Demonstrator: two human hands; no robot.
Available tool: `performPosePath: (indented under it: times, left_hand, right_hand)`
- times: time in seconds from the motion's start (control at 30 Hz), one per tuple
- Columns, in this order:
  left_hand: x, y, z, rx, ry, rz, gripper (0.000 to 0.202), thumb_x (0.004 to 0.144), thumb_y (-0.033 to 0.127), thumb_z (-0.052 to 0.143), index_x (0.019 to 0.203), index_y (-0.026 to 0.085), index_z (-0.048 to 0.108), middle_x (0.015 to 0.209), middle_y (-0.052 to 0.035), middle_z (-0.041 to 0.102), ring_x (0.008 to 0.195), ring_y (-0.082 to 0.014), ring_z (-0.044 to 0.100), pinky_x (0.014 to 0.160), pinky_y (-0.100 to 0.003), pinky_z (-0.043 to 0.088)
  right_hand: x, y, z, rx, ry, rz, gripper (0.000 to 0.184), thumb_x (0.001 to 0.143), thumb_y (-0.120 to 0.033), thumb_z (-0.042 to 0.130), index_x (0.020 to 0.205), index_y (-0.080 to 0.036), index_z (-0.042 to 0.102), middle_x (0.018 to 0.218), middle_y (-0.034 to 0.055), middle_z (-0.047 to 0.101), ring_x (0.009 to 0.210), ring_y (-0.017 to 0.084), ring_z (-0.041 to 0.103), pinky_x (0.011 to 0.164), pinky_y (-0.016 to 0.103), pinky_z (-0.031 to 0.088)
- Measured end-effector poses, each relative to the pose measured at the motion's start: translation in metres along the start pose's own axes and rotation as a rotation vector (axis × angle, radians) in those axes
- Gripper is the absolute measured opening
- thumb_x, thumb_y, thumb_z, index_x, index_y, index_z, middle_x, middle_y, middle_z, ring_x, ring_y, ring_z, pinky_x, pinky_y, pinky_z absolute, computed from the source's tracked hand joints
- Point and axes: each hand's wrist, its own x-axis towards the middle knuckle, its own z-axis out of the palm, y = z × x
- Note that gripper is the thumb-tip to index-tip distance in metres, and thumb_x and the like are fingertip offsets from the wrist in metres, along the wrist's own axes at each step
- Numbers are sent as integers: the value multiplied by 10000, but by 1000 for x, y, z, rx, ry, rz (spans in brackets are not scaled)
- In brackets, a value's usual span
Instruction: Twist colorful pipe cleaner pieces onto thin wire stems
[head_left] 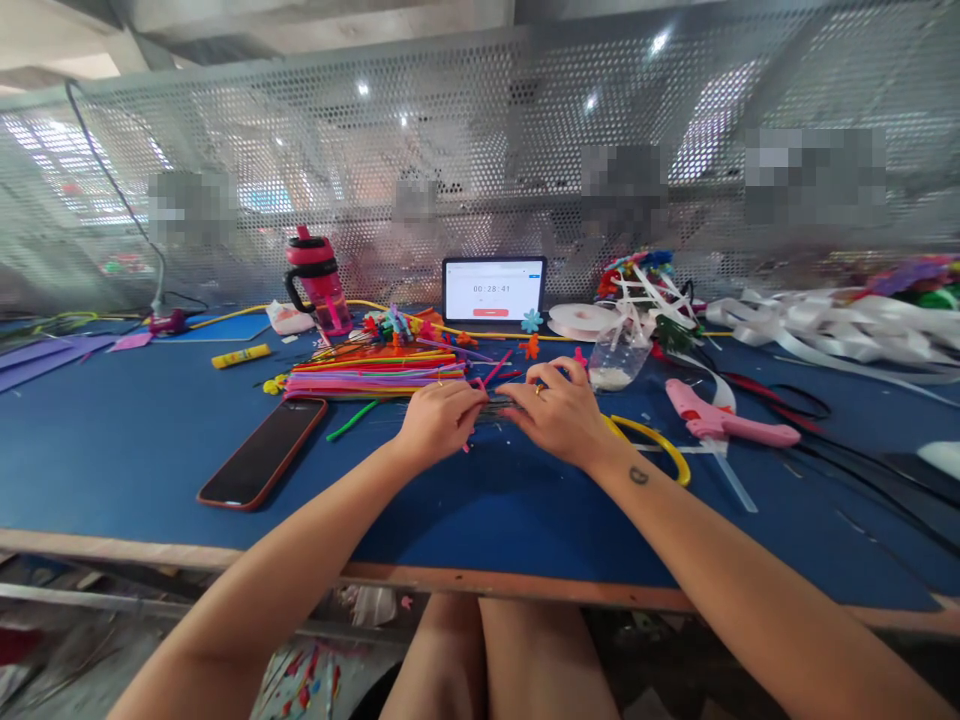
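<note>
My left hand (442, 420) is closed in a pinch on a pink pipe cleaner (497, 367), whose ends poke out above and below the fingers. Just right of it, my right hand (562, 410) has its fingers curled and its thumb and forefinger close together; what lies between them is too small to make out. Thin dark wires lie on the table beneath both hands. Left of my hands is a bundle of coloured pipe cleaners (375, 375), with a short green piece (352, 421) in front of it.
A phone (262, 455) lies at left, a glue stick (241, 356) and pink bottle (327, 290) behind it. A tablet (494, 290) stands at the back. To the right are a yellow tube (667, 440), pink glue gun (720, 420), ribbon spool (581, 320) and loose white ribbon (840, 325).
</note>
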Motion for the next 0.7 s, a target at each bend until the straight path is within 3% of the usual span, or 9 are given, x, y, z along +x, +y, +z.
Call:
performPosePath:
  times: [0.2, 0.5, 0.7]
  left_hand:
    - [1, 4, 1, 39, -47, 57, 182, 865, 219, 463, 862, 176, 639, 732, -25, 645, 687, -129, 600, 625, -227, 447]
    - [0, 4, 0, 181, -5, 235, 171, 856, 166, 443, 846, 155, 613, 733, -34, 636, 693, -144, 577, 652, -260, 447]
    - [-1, 4, -2, 188, -5, 226, 202, 856, 168, 425, 824, 163, 624, 724, -33, 643, 689, -133, 583, 650, -249, 448]
  right_hand:
    - [1, -8, 0, -36, 43, -3, 227, 884, -237, 463, 711, -195, 604, 573, -1, 527, 767, 140, 461, 850, 324, 260]
    - [0, -9, 3, 2, -5, 28, 232, 881, -222, 456, 698, -193, 595, 572, 2, 529, 755, 143, 445, 822, 317, 258]
    - [1, -9, 3, 15, 12, 16, 232, 882, -213, 454, 707, -206, 607, 558, -5, 515, 731, 140, 448, 808, 316, 260]
